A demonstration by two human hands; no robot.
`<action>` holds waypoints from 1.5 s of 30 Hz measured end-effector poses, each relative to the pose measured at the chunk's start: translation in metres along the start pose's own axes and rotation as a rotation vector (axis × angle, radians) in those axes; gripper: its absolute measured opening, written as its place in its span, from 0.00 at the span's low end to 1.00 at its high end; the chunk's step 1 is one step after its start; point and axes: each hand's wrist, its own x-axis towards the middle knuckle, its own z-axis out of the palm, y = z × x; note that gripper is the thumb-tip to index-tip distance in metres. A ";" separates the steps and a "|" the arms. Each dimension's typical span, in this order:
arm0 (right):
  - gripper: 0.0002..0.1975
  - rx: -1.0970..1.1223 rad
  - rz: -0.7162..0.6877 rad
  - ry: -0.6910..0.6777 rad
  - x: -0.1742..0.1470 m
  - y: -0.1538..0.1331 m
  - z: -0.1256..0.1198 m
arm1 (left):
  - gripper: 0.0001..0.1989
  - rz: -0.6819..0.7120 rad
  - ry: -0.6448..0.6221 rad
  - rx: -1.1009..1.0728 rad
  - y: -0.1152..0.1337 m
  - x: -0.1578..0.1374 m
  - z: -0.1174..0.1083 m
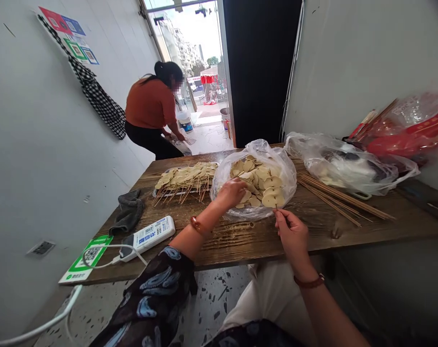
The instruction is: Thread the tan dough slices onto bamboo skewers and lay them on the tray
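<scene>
My right hand [292, 234] pinches the lower end of a thin wooden skewer [276, 207] at the table's front. Several pale, thin round slices [272, 191] are threaded on it, tilted over the bag's near right side. My left hand [233, 192] reaches into the clear plastic bag [290, 174], which is full of loose pale slices [253, 168]. Its fingers are bent and close together, touching the pile; their tips are partly hidden, so what they grip does not show. To the left, a tray [154, 193] carries a heap of loaded skewers [188, 177], their bare stick ends toward me.
Bare skewers [341, 197] lie right of the bag, beside another plastic bag [349, 168] and red packaging [410, 135]. At left are a dark cloth [127, 211], a white device [150, 236] with a cable and a green code card [90, 258]. Beyond the table a person [150, 108] bends, handling plastic.
</scene>
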 end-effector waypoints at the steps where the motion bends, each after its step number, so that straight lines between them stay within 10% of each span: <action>1: 0.21 0.000 -0.003 0.001 0.000 0.000 0.000 | 0.13 0.039 -0.020 0.008 0.005 0.000 0.005; 9: 0.21 -0.029 -0.041 0.005 0.001 0.002 0.000 | 0.04 0.070 -0.106 0.088 0.017 0.002 0.031; 18: 0.22 0.028 -0.056 0.017 0.001 0.000 0.000 | 0.05 -0.317 -0.072 -0.607 -0.011 0.003 0.001; 25: 0.22 0.059 -0.011 0.009 0.001 0.004 0.001 | 0.07 -0.257 0.018 -0.093 -0.017 0.008 -0.004; 45: 0.25 0.047 0.056 -0.002 0.005 0.016 0.006 | 0.07 -0.288 0.083 -0.006 -0.020 0.056 0.021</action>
